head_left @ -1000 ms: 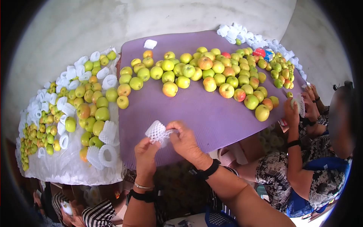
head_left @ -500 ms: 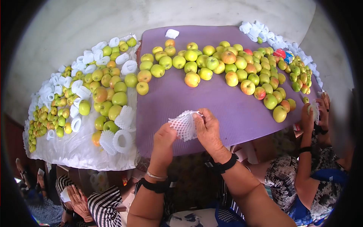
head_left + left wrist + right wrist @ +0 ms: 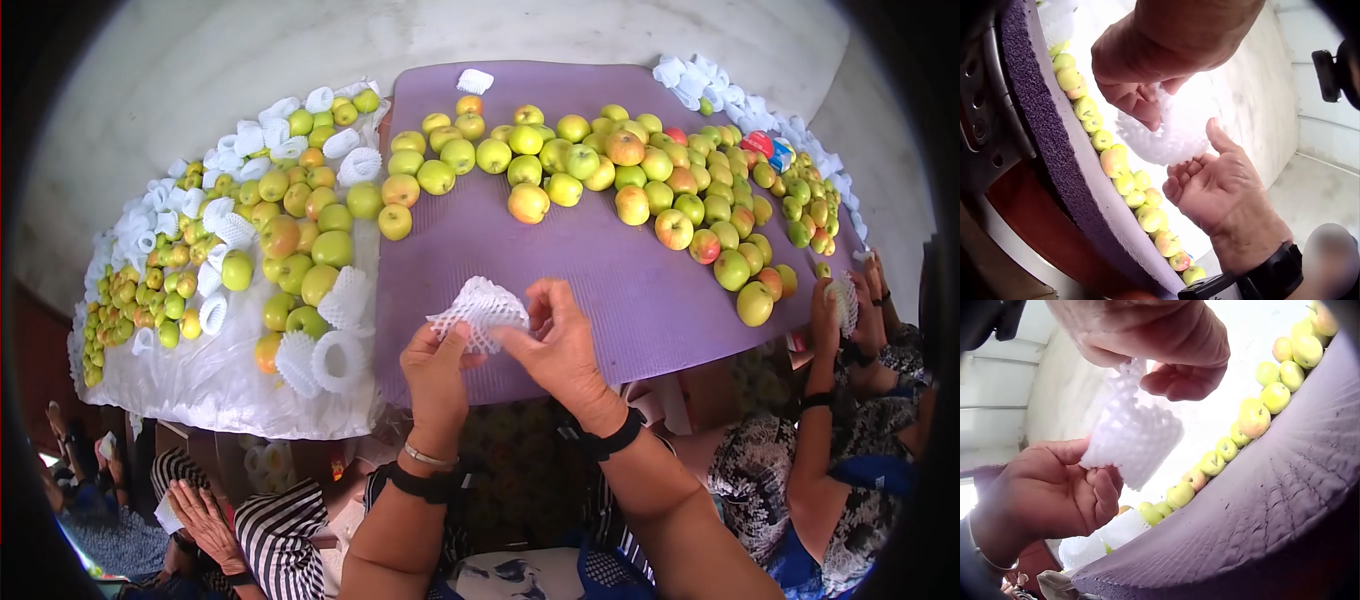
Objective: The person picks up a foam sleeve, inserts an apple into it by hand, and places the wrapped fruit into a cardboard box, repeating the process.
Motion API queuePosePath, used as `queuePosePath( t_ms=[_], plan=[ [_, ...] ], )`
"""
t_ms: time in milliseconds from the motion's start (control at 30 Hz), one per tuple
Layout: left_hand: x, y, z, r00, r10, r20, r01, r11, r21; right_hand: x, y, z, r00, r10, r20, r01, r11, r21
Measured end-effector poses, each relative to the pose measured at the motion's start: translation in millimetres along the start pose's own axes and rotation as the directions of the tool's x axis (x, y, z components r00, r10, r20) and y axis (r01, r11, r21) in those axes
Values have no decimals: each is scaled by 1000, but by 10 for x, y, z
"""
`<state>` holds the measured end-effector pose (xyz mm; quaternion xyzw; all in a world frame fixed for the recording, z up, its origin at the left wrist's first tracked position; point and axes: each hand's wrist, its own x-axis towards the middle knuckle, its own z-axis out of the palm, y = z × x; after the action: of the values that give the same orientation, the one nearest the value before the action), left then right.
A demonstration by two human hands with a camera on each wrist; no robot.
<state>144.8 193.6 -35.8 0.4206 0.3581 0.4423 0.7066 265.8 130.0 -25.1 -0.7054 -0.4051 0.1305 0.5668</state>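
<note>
A white foam net sleeve [image 3: 480, 308] is held over the near part of the purple mat [image 3: 610, 310]. My left hand [image 3: 437, 378] pinches its left side between thumb and fingers. At its right edge my right hand [image 3: 562, 350] pinches the mesh. The left wrist view has the left hand [image 3: 1160, 50] above the sleeve [image 3: 1169, 140] and the right hand [image 3: 1216, 187] at its edge. In the right wrist view, the left hand [image 3: 1054, 487] grips one corner of the sleeve [image 3: 1135, 434], and the right hand [image 3: 1166, 344] holds the opposite end.
Green and reddish apples [image 3: 525, 140] lie across the mat beyond the hands. More apples and foam sleeves cover a plastic-covered surface [image 3: 230, 405] at the left. A loose sleeve [image 3: 475, 81] lies at the mat's back edge. Other people sit on both sides.
The head view has shifted, so the table appears farther right and higher. The sleeve, bunched between the hands earlier, is spread wider, and the right hand's fingers have changed their hold.
</note>
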Motion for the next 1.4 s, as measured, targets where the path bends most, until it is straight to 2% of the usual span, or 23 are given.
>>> queuePosePath(
  t_ms=[100,200,267,300,367,400,433,467,567,600,667,700,800,833,900,1033,1067,1133,1167,1200,1233,1333,1400],
  plan=[
    [34,-42,-56,1000,-21,15,22,998,-51,-21,196,57,996,-28,84,32,998,-49],
    [82,-58,-131,993,-116,32,119,985,-123,-10,382,109,992,-39,123,7,968,250],
    [84,29,-81,978,-203,48,209,953,-218,-10,322,79,982,60,177,-114,941,317],
    [67,39,-63,991,-110,76,119,985,-125,-8,278,57,973,107,206,-175,921,348],
    [40,32,-8,985,68,161,-77,996,53,0,214,32,972,101,213,-171,924,342],
    [33,13,3,951,231,203,-283,916,284,6,201,29,971,98,218,-170,925,340],
    [27,-17,0,886,369,282,-463,743,484,9,221,38,970,88,225,-169,915,367],
    [24,-47,-18,795,466,388,-597,493,632,11,257,49,969,79,233,-168,904,394],
    [75,-145,-85,912,359,199,-410,788,459,41,275,21,946,110,304,-253,838,484],
    [61,-92,-69,951,275,143,-308,888,341,60,266,-3,933,128,335,-295,807,512],
    [27,57,-23,994,79,69,-84,994,70,113,249,-86,907,237,349,-385,805,452],
    [43,49,-47,993,99,65,-106,988,113,132,242,-117,889,291,354,-429,799,422],
    [79,37,-131,983,160,85,-177,947,269,147,233,-152,963,210,171,-234,963,133],
    [79,50,-143,978,176,114,-205,919,336,148,199,-155,988,20,151,-37,994,107],
    [77,67,-139,971,170,170,-227,885,407,149,103,-161,925,-359,128,356,933,45],
    [88,71,-162,955,145,259,-246,876,415,15,67,-89,863,-260,434,322,944,-75],
    [89,80,-175,948,152,280,-261,874,410,16,116,-70,846,-214,488,300,948,-104],
    [35,131,-137,958,224,176,-268,920,286,30,184,-62,800,-119,588,264,950,-167],
    [21,153,-118,959,255,120,-277,936,218,28,156,-58,840,-7,543,3,1000,8],
    [32,158,-115,966,244,87,-257,945,202,15,112,-59,846,118,520,-250,949,193],
    [45,162,-113,972,230,55,-236,954,185,6,85,-54,818,243,521,-472,800,369],
    [32,147,-65,990,137,34,-140,980,139,28,87,-19,872,215,441,-473,606,640],
    [27,112,-68,995,63,80,-74,987,141,17,88,9,877,214,430,-471,555,685]
  ],
)
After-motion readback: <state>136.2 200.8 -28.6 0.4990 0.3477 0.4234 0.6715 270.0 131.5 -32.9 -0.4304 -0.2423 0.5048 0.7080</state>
